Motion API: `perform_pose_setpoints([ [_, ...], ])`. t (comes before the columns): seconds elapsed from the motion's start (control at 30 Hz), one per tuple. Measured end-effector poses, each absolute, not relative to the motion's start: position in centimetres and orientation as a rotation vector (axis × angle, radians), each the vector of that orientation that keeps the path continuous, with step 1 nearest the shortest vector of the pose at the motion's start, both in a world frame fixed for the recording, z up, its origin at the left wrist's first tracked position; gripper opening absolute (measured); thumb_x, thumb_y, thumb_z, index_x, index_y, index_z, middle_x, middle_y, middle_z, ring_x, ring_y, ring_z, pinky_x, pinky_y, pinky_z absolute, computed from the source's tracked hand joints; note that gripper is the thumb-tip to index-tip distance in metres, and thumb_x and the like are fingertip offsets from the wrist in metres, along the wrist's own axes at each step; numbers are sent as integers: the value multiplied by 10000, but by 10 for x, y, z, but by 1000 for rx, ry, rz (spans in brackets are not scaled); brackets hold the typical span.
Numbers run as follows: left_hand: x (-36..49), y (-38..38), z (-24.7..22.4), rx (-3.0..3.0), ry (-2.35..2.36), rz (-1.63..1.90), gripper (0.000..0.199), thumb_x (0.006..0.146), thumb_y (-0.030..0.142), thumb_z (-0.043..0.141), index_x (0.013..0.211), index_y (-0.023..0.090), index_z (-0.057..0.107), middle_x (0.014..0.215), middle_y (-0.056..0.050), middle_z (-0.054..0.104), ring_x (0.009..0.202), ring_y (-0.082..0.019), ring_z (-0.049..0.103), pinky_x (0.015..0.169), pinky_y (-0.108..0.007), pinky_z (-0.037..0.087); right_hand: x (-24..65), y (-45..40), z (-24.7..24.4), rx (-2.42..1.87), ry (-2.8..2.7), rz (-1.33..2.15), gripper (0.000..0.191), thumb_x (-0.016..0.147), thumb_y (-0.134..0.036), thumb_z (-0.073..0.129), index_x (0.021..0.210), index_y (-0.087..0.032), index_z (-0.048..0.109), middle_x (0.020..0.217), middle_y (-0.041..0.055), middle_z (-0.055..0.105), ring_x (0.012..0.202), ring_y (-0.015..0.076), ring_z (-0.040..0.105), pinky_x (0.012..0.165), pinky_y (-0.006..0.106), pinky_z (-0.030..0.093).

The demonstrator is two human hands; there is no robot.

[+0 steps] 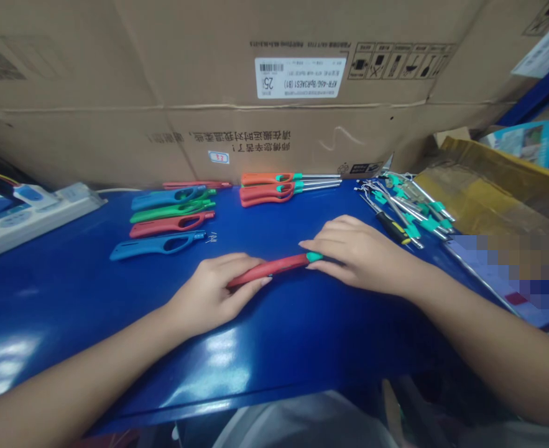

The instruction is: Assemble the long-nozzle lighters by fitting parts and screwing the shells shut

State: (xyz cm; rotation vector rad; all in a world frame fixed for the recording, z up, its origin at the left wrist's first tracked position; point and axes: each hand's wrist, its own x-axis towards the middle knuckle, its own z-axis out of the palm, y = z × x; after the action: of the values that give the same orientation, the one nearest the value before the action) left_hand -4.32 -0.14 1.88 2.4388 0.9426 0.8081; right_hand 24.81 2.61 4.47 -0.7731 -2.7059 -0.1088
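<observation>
Currently I have the red handle between both hands, left hand grasping its body, right hand pinching near its green collar. Beyond both, orange handles look finished; beyond the left, rodless handles and, beyond the right, loose rods seem unassembled.

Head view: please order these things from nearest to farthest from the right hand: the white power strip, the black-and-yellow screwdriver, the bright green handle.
From the right hand:
1. Black-and-yellow screwdriver: just beyond the hand, slightly to its right.
2. Bright green handle: well to the left.
3. White power strip: farthest, at the left edge.
</observation>
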Motion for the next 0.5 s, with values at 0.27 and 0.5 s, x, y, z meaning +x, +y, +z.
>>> perform_pose_setpoints([
  [0.27,-38,-4,20,2079,1090,749,291,941,382,643,799,141,725,673,-5,673,579,-116,561,544,-215,422,245,27,42,-663,-2697,-155,291,1050,-278,465,1058,-116,706,921,114,736,883,224,604,803,361,438],
  [0.5,-40,-8,18,2234,1021,789,202,951,316,636,911,144,734,712,-13,673,587,-113,552,564,-220,425,238,26,30,-625,-2744,-224,279,1040,-211,446,998,-89,694,840,104,689,821,219,548,768,365,419],
])
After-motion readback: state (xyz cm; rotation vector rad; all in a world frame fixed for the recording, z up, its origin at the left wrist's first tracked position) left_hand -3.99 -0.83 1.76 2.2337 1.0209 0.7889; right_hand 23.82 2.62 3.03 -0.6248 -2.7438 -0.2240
